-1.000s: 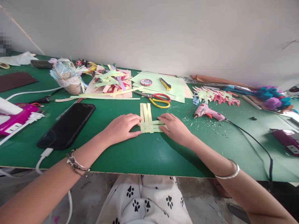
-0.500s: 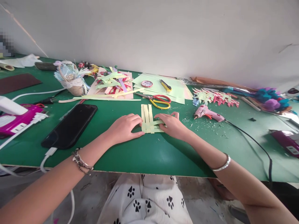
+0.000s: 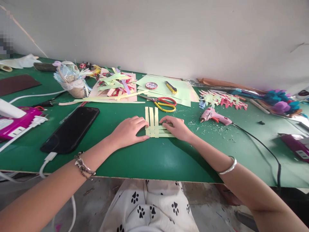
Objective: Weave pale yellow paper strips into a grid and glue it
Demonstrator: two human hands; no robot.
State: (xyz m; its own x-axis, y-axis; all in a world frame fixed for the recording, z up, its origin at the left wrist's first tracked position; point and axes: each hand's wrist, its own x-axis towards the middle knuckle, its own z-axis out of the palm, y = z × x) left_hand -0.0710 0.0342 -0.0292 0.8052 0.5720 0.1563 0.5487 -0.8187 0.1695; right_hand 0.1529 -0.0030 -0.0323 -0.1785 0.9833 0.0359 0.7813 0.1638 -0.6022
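Observation:
A small weave of pale yellow and green paper strips (image 3: 152, 122) lies flat on the green table. Three upright strips cross several sideways ones near the lower end. At its left edge rests my left hand (image 3: 131, 130), thumb and fingers apart, their tips touching the border strip. My right hand (image 3: 177, 127) is at the right side, its fingers bent over the loose ends of the sideways strips; the ends are partly hidden under it. Just beyond the weave lie scissors (image 3: 166, 108) with red and yellow handles.
A black phone (image 3: 71, 129) on a white cable lies left. Paper strips (image 3: 118, 83) are piled behind. Pale green sheets (image 3: 182, 96) carry a tape roll (image 3: 151, 85) and a yellow cutter (image 3: 171, 87). A pink glue gun (image 3: 214, 116), with its black cord, lies right.
My right hand's fingers have come down, and the raised sideways strip now lies flatter, near the lower one. My left hand stays at the left edge.

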